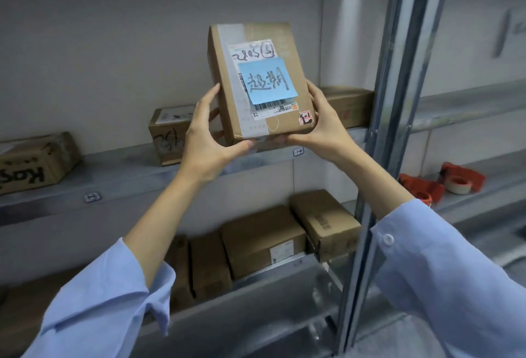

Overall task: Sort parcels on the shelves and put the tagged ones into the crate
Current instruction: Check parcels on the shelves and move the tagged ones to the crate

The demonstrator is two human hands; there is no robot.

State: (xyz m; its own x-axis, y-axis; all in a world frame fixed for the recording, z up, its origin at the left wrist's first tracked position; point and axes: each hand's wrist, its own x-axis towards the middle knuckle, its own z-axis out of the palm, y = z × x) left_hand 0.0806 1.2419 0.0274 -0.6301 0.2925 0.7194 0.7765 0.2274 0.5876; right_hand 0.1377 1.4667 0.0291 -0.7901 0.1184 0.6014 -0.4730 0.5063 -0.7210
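both hands hold a brown parcel (pixel 256 81) upright in front of the upper shelf (pixel 128 169), its blue note (pixel 267 81) facing the camera. the left hand (pixel 206 132) grips its lower left edge, fingers curled behind; the right hand (pixel 321 121) clasps its lower right corner. other boxes (pixel 263 239) sit on the lower shelf.

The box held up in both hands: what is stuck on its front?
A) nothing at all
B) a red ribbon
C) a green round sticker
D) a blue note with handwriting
D: a blue note with dark handwriting covers part of the label on the box, which the left hand and right hand hold.
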